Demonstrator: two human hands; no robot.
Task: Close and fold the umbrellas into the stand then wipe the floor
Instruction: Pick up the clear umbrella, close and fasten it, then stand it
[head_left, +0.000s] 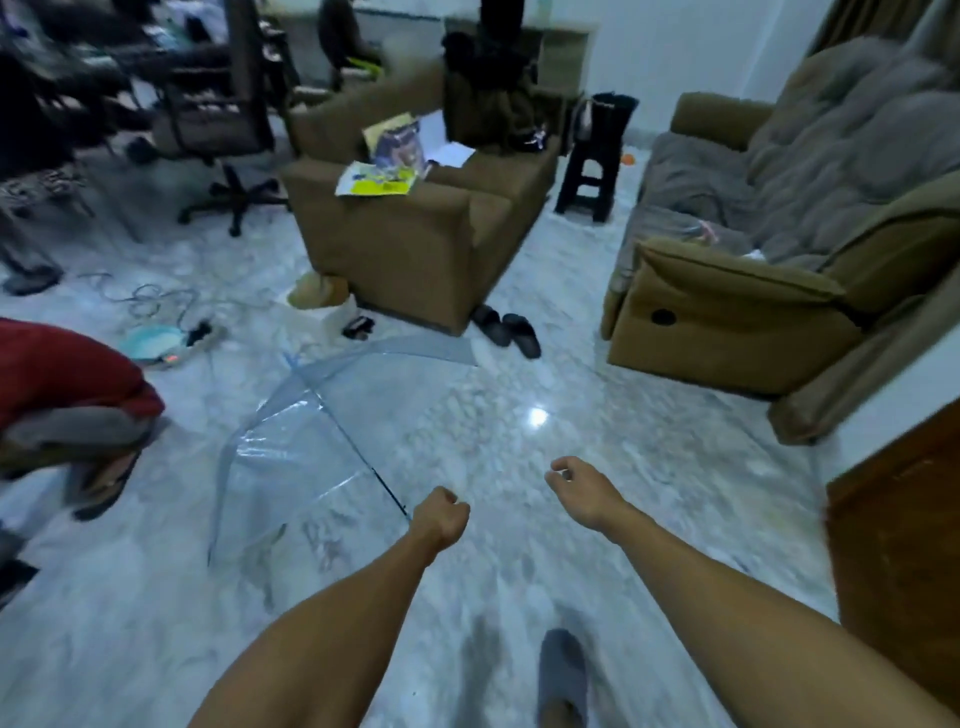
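Ahead-left of the left hand (441, 517), clenched fingers at its shaft, open clear umbrella (291, 431); right hand (574, 486) loose.

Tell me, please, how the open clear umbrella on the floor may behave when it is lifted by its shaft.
The clear umbrella probably feels light: its canopy is thin, see-through film. Open and lying on its side, it may swing or catch air. The ribs look slim, so likely fragile.
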